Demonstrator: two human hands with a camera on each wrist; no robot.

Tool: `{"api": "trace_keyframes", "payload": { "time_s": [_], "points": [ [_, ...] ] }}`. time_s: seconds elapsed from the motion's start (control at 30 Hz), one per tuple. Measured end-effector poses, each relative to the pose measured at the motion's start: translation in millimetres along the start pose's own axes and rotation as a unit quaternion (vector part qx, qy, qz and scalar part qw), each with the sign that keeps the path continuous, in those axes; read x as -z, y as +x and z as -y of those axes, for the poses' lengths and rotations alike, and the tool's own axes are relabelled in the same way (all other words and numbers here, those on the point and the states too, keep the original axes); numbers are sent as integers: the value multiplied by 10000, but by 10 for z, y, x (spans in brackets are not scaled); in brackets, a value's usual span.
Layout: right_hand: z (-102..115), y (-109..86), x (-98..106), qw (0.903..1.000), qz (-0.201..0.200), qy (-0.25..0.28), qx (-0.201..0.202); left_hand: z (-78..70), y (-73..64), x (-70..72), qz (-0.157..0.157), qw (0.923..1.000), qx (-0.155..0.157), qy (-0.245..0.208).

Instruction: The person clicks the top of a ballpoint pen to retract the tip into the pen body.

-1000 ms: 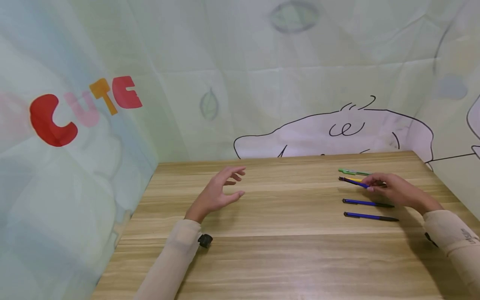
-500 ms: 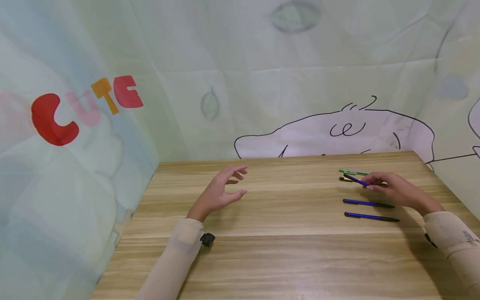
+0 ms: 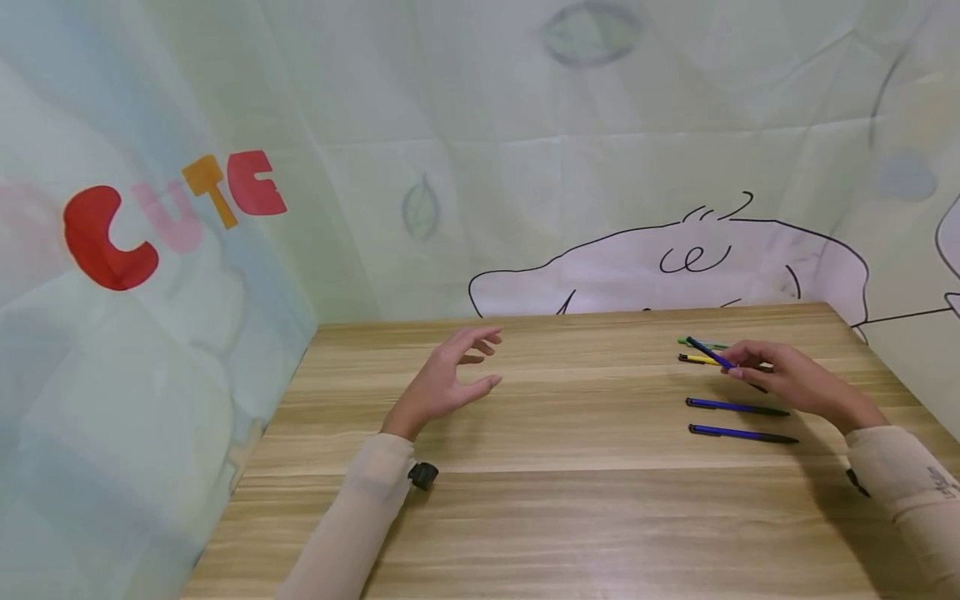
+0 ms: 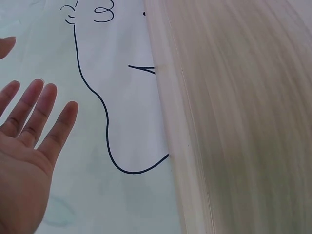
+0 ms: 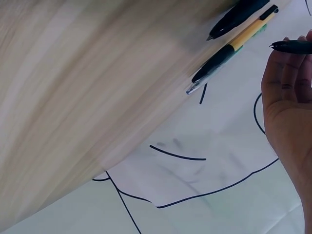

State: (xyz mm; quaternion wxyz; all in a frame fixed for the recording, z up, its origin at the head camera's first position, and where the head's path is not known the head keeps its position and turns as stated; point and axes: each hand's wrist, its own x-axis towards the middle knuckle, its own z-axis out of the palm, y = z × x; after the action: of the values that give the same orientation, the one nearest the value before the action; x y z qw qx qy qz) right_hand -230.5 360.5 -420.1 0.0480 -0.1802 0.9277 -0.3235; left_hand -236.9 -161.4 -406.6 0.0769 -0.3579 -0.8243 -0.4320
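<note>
My right hand [image 3: 783, 375] pinches a blue pen [image 3: 708, 353] between thumb and fingers, tilted with its far end raised. In the right wrist view, the black tip of the held pen [image 5: 291, 47] pokes out of the hand [image 5: 292, 97]. Just behind it on the table lie a yellow pen [image 3: 697, 359] and a green pen [image 3: 684, 341], both partly covered by the hand and held pen. Two more blue pens, an upper one [image 3: 727, 406] and a lower one [image 3: 735, 432], lie side by side nearer to me. My left hand [image 3: 446, 379] hovers with fingers spread, holding nothing.
The wooden table [image 3: 525, 517] ends at a back edge against a printed fabric wall [image 3: 375, 233] with a cartoon outline. Another fabric panel with coloured letters [image 3: 112, 242] runs along the left side. A black wrist strap piece [image 3: 423, 476] sits at the left cuff.
The blue pen in my right hand has tilted up, its far end rising from over the yellow pen to overlap the green one. My left hand has drifted slightly right.
</note>
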Motion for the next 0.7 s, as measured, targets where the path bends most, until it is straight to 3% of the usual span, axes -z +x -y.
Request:
{"api": "trace_keyframes", "payload": {
  "time_s": [0.7],
  "points": [
    [221, 20, -17, 9992, -193, 351, 58, -145, 199, -94, 3, 9998, -188, -17]
  ]
}}
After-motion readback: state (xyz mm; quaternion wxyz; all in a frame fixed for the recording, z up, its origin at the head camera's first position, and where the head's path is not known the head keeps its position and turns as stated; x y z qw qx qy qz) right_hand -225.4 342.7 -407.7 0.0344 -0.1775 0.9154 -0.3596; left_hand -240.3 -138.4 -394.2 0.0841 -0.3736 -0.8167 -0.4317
